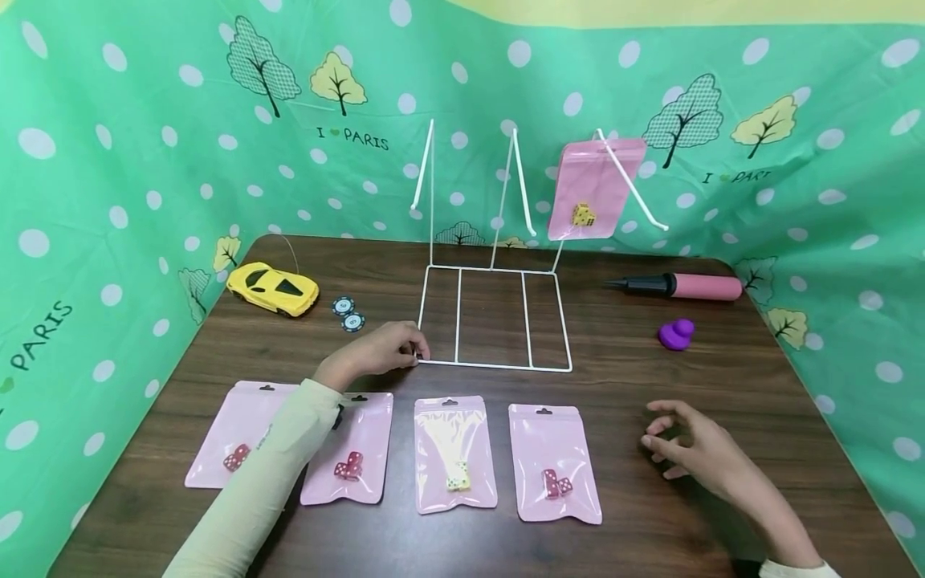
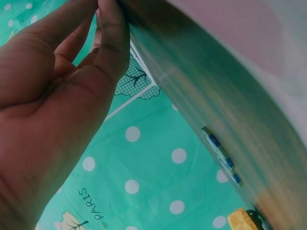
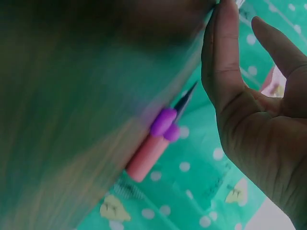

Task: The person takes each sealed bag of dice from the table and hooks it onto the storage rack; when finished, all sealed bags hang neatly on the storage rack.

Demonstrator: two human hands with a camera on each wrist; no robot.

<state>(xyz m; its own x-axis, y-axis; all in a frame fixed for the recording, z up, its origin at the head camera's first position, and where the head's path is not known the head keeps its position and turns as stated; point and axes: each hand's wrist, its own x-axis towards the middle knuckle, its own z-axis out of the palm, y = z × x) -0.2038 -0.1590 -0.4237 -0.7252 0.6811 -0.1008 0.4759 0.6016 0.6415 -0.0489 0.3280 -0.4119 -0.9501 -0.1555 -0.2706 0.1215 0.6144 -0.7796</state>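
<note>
A white wire rack (image 1: 491, 366) with three upward hooks stands mid-table. My left hand (image 1: 383, 347) pinches the front left corner of its base between thumb and fingers; in the left wrist view that hand (image 2: 72, 76) has its fingertips together at the top edge. From the right hook hangs a pink pouch (image 1: 596, 181) with yellow dice. My right hand (image 1: 697, 449) hovers at the right, fingers loosely bent, holding nothing; the right wrist view shows the hand (image 3: 259, 110) with thumb and fingers apart. The left and middle hooks carry nothing.
Along the front lie pink pouches: two at left (image 1: 231, 417) (image 1: 372, 425), partly under my left sleeve, one with yellow dice (image 1: 426, 449) and one with red dice (image 1: 535, 441). A yellow toy car (image 1: 275, 289), poker chips (image 1: 344, 306), a pink hand pump (image 1: 704, 286) and a purple duck (image 1: 676, 335) flank the rack.
</note>
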